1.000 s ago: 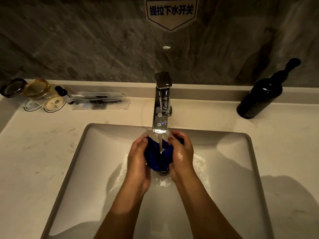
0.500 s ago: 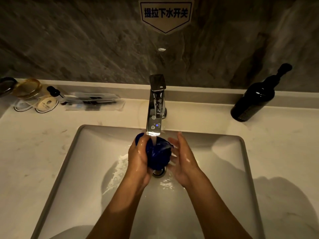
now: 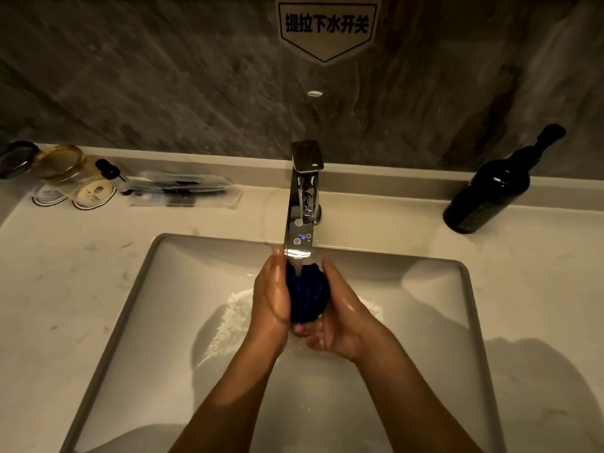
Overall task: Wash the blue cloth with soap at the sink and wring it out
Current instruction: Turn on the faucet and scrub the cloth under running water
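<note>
The blue cloth (image 3: 307,294) is bunched into a dark ball under the running stream from the chrome faucet (image 3: 302,204). My left hand (image 3: 271,297) presses on its left side and my right hand (image 3: 340,315) cups it from the right and below. Both hands are wet and hold the cloth over the middle of the white rectangular sink (image 3: 157,322). Water and foam spread across the basin floor around my wrists. The drain is hidden behind the cloth and hands.
A dark pump bottle (image 3: 490,191) stands on the counter at the back right. At the back left are glass jars (image 3: 62,165) on coasters, and a clear packet of toiletries (image 3: 183,191). A sign with Chinese characters (image 3: 327,26) hangs on the grey stone wall.
My right hand, which had opened away from the cloth, has closed back against it and slid under it. The cloth is now squeezed into a tighter ball between both hands.
</note>
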